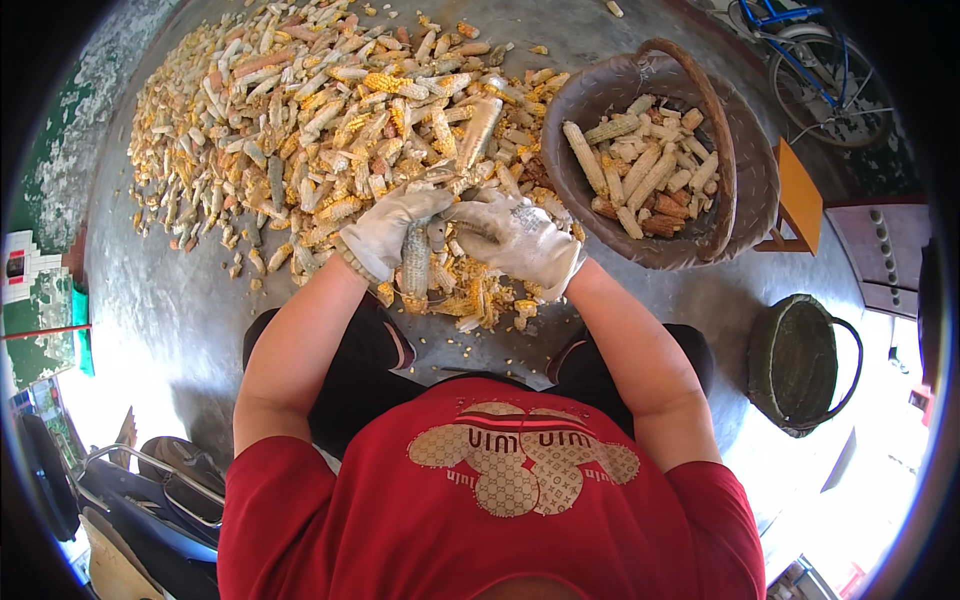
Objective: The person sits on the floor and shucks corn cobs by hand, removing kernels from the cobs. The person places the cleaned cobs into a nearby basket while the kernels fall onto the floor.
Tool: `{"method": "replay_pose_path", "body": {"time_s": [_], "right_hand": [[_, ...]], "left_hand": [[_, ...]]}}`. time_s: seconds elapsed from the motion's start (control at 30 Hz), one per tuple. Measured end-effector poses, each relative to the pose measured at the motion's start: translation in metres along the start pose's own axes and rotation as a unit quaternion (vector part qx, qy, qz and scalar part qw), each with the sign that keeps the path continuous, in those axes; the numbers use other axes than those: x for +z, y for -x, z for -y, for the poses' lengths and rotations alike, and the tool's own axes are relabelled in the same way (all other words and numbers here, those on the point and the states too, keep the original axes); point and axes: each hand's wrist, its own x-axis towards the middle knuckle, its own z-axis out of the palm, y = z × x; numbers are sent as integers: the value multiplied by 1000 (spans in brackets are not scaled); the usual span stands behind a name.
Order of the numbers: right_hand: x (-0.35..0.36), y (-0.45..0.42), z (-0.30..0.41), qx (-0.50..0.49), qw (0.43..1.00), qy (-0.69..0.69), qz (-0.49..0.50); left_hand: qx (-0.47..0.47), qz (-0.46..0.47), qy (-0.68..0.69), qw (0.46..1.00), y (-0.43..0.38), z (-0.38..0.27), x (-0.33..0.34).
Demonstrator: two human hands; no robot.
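Note:
My left hand (396, 229) and my right hand (517, 238), both in off-white work gloves, meet at the near edge of a heap of corn cobs (300, 127). My right fingers curl around a cob whose rounded grey end (436, 234) points toward my left hand. Just under my left fingers is a long grey-green cob (415, 266); whether that hand grips it is hidden. Beyond the hands, a long shiny tan object (480, 126) slants up over the heap. Yellow kernels and broken pieces (480, 296) lie below my hands.
At the right of the heap stands a large woven basket (559, 180) with an arched handle, holding bare cobs (651, 172). A smaller dark basket (795, 360) sits further right. An orange wooden stool (796, 195), a blue bicycle (817, 75) and a motorbike (142, 502) stand around.

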Motion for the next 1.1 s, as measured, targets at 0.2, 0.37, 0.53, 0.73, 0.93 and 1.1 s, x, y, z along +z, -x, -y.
{"method": "replay_pose_path", "body": {"time_s": [0.2,0.37,0.53,0.73,0.93,1.1], "right_hand": [[27,5,-32,11,996,-78,-40],[33,1,-33,44,980,-191,-44],[11,2,-3,179,963,-201,-6],[23,10,-43,212,971,-95,-52],[-4,19,-70,454,871,-166,-85],[-37,20,-79,358,437,-670,-480]], "left_hand": [[133,-66,-96,984,-12,5,21],[111,-107,4,988,-18,12,23],[125,-81,100,984,-20,23,16],[63,-62,38,995,-9,21,44],[89,-82,75,990,-3,11,28],[24,-56,183,981,-9,11,26]]}}
